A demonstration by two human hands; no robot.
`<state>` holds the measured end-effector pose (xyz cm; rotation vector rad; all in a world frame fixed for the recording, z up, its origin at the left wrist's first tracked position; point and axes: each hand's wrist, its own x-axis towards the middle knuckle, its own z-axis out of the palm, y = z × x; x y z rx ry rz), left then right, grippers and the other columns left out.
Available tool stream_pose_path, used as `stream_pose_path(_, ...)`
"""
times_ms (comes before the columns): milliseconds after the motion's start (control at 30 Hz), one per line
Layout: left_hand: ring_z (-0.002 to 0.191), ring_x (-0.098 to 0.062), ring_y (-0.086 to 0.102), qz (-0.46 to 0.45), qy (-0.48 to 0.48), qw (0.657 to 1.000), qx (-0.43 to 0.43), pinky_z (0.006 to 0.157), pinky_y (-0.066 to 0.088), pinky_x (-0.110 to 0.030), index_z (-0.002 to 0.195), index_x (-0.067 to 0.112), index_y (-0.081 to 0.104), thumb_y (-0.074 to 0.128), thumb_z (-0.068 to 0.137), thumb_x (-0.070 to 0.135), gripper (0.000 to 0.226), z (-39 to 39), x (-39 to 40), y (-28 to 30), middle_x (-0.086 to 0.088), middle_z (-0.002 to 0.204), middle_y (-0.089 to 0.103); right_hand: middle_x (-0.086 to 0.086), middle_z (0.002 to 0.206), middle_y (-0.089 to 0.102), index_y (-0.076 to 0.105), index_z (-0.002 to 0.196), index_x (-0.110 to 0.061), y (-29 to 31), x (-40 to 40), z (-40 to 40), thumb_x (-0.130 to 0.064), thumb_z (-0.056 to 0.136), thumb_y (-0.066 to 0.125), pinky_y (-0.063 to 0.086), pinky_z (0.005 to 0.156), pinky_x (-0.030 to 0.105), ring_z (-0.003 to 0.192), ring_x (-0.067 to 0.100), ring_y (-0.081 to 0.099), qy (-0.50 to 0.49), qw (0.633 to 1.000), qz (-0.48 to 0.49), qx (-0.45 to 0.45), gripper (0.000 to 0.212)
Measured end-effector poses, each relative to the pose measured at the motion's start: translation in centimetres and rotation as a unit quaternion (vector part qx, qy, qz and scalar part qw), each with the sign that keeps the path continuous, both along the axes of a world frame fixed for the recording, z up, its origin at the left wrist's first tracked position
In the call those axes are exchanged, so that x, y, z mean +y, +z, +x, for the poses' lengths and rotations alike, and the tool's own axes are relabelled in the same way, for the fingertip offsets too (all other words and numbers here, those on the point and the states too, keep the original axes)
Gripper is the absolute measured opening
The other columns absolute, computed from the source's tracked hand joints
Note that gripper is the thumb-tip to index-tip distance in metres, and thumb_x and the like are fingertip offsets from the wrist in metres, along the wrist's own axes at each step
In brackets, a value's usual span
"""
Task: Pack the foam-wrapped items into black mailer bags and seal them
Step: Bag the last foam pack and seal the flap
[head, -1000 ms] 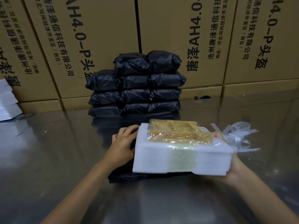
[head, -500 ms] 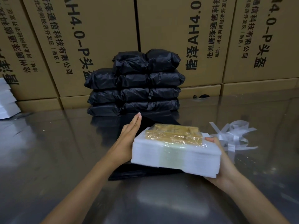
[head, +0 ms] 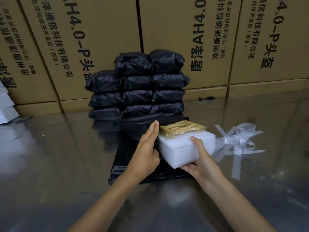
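Glossy reflective surface backed by a wall of brown cardboard cartons printed with black lettering. Foam-wrapped item: white foam block with a tan, film-covered piece showing on its far top face; held near centre, above a flat black mailer bag that lies on the surface beneath both hands. Right hand holds the near right corner of the block, thumb on the top face, fingers curled underneath: grip closed on the foam. Left hand flat, fingers straight and together, palm against the block's left side; grip open, pressing only. Behind the bag, touching the cartons, a stack of filled black mailer bags, several layers high, two columns wide with an extra column at left. Right of the block, a loose pile of white strips lies on the surface, just beside the foam. Far left edge: part of a stack of white foam sheets.
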<state>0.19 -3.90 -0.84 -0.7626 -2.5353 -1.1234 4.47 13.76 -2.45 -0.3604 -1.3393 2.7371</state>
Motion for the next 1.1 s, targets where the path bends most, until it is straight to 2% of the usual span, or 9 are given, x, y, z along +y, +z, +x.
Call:
stream_pose_path(133,0.142,-0.004,0.027,0.033,0.017,0.999,-0.023,0.114,0.035,-0.039,0.156,0.027,0.020,0.045,0.086,-0.014,0.085,1.3,0.5,-0.5,0.024,0.159,0.015,0.012,0.112,0.073,0.060,0.114,-0.022,0.6,-1.9,-0.8,-0.035,0.083,0.078,0.063,0.072,0.039,0.092,0.027,0.075,-0.009,1.000,-0.025,-0.006,0.039)
stream_pose_path(267,0.120,-0.011,0.050,0.112,0.135,0.981,0.088,0.098,0.040,-0.022,0.124,0.021,0.065,0.048,0.087,-0.004,0.047,0.2,-0.3,2.1,0.017,0.125,0.057,0.006,0.104,0.077,0.062,0.119,-0.023,0.5,-3.4,-0.8,-0.029,0.083,0.078,0.062,0.075,0.040,0.093,0.025,0.075,-0.006,1.000,0.010,0.002,0.040)
stream_pose_path(333,0.117,-0.013,0.047,0.092,0.150,0.978,0.112,0.090,0.037,-0.021,0.120,0.022,0.064,0.050,0.090,0.008,0.036,-1.6,0.0,4.5,0.013,0.120,0.059,0.004,0.107,0.076,0.062,0.120,-0.025,0.2,-4.1,-0.4,-0.026,0.083,0.079,0.062,0.070,0.035,0.097,0.022,0.074,-0.016,0.999,0.038,0.008,0.041)
stream_pose_path(500,0.134,-0.024,0.040,-0.093,0.096,0.991,-0.032,0.111,0.035,-0.044,0.137,0.018,0.053,0.058,0.091,0.030,0.047,-6.9,5.0,8.9,-0.003,0.142,0.051,-0.004,0.110,0.075,0.057,0.125,-0.031,0.1,-5.1,0.6,-0.022,0.081,0.081,0.063,0.080,0.036,0.100,0.013,0.072,-0.019,0.993,0.105,0.045,0.050)
stream_pose_path(567,0.114,-0.027,0.056,-0.095,0.088,0.988,-0.086,0.100,0.046,-0.045,0.109,0.022,0.068,0.055,0.093,0.021,0.020,-8.1,6.7,9.5,-0.007,0.114,0.065,-0.006,0.109,0.075,0.056,0.124,-0.033,0.2,-4.9,0.5,-0.023,0.080,0.082,0.063,0.080,0.036,0.099,0.011,0.072,-0.019,0.990,0.130,0.043,0.052)
stream_pose_path(633,0.099,-0.029,0.063,-0.114,0.088,0.986,-0.080,0.090,0.052,-0.045,0.091,0.021,0.069,0.050,0.094,0.011,0.022,-8.5,7.7,9.3,-0.008,0.094,0.067,-0.006,0.104,0.076,0.060,0.119,-0.033,0.4,-4.2,0.2,-0.025,0.080,0.080,0.063,0.070,0.032,0.096,0.013,0.073,-0.019,0.989,0.139,0.036,0.045)
stream_pose_path(833,0.078,-0.013,0.061,-0.127,-0.034,0.991,0.006,0.073,0.049,-0.031,0.112,0.018,0.073,0.052,0.098,0.019,0.025,-4.8,9.3,7.8,0.000,0.106,0.073,0.007,0.109,0.075,0.065,0.117,-0.019,1.3,-2.3,-2.3,-0.038,0.094,0.066,0.062,0.071,0.042,0.098,0.025,0.073,0.034,0.996,0.081,-0.027,0.030)
stream_pose_path(967,0.136,-0.015,0.042,-0.120,-0.032,0.987,0.099,0.112,0.030,-0.041,0.130,0.029,0.063,0.050,0.101,0.028,0.032,-3.2,7.2,5.6,0.006,0.146,0.052,0.011,0.132,0.063,0.058,0.132,-0.016,2.0,-1.7,-4.1,-0.041,0.104,0.047,0.056,0.079,0.040,0.111,0.026,0.065,0.086,0.996,0.000,-0.040,0.039)
stream_pose_path(1100,0.145,-0.019,0.022,-0.021,0.162,0.986,0.036,0.115,0.023,-0.049,0.148,0.034,0.035,0.049,0.095,0.055,0.059,-3.7,1.5,2.5,0.006,0.158,0.026,0.020,0.116,0.066,0.062,0.114,-0.013,2.5,-1.3,-4.7,-0.032,0.091,0.069,0.057,0.090,0.047,0.105,0.034,0.067,0.055,0.995,-0.013,-0.078,0.031)
